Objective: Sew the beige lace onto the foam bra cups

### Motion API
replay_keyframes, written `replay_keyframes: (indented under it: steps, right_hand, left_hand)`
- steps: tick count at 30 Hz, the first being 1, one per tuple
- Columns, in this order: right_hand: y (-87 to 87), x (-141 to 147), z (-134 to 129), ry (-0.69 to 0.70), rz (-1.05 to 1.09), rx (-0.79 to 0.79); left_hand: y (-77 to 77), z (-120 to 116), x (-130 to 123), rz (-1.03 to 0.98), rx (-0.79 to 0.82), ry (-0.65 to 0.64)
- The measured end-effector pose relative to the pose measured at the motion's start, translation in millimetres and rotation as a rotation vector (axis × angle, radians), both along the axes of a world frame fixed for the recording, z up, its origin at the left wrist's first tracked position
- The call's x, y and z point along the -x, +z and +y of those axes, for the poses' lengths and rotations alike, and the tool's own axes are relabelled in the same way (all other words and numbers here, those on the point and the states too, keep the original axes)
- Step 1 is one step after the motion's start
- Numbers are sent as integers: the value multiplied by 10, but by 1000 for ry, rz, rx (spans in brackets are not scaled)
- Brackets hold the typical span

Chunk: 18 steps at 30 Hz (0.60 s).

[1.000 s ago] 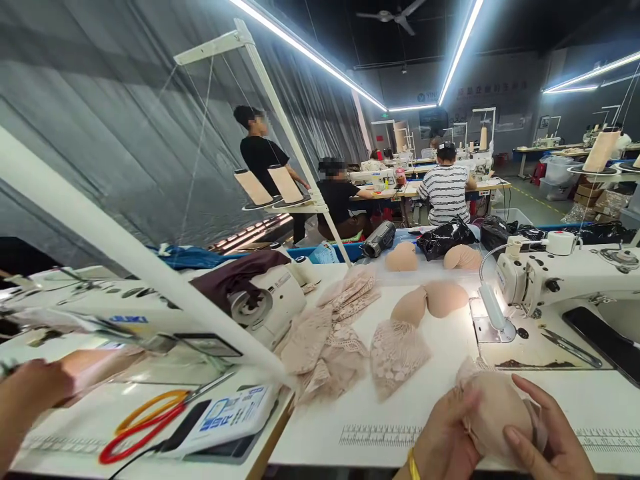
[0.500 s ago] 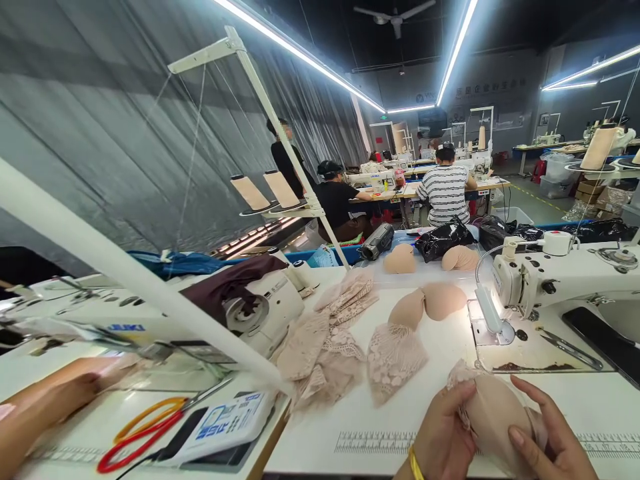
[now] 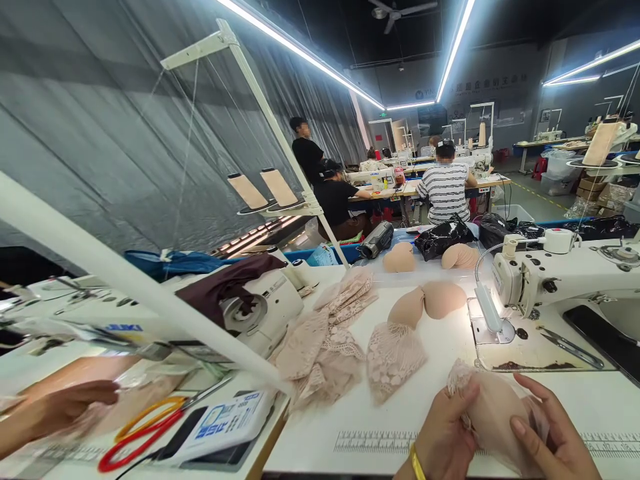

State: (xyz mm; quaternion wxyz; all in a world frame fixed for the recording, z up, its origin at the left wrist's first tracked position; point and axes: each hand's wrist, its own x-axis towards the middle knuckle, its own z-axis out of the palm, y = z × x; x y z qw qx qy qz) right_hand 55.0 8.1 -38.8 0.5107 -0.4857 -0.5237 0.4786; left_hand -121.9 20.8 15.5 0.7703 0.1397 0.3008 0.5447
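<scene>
At the lower right, a beige bra cup (image 3: 500, 417) with lace at its edge is held between both hands, above the table's front edge. My left hand (image 3: 447, 427), with a yellow band at the wrist, grips the lace side, thumb on top. My right hand (image 3: 555, 427) pinches the other side, thumb pressed on the cup and fingers behind it. Beyond them lie a lace-covered cup piece (image 3: 396, 360) and a joined pair of plain beige cups (image 3: 443, 301). Left of these is a heap of beige lace pieces (image 3: 320, 360).
A sewing machine (image 3: 560, 273) stands at right, with tweezers (image 3: 573, 347) and a black phone (image 3: 603, 340) on its bed. At left, a co-worker's hand (image 3: 75, 407) handles beige fabric near red-and-orange-handled scissors (image 3: 145, 430). A slanted white pole (image 3: 150, 287) crosses the left foreground.
My hands stay nearly in place, with the cup tilted slightly between them. At left, the co-worker's hand has shifted and more beige fabric shows there. A standing person in back moved right.
</scene>
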Motion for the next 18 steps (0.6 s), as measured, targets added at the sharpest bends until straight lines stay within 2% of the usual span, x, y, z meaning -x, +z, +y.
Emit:
replay_keyframes:
  steps: [5, 8, 10, 13, 15, 16, 18]
  right_hand:
    - [-50, -53, 0, 66, -33, 11]
    - [-121, -196, 64, 153, -90, -38]
    - [-125, -334, 193, 206, -197, -154]
    - [-1, -507, 529, 339, -466, -484]
    - [142, -549, 801, 415, -685, -695]
    - [213, -548, 933, 440, -809, -772]
    - [317, -524, 1158, 487, -1030, -864]
  left_hand:
    - [42, 31, 10, 159, -44, -21]
    - [196, 75, 131, 244, -157, -144]
    - [327, 146, 254, 377, -368, -351]
    - [424, 372, 389, 810, -944, -675]
    - [378, 591, 395, 1157, -1332, -729]
    - [331, 709, 375, 1298, -1457, -726]
    - [229, 929, 317, 1470, -1549, -754]
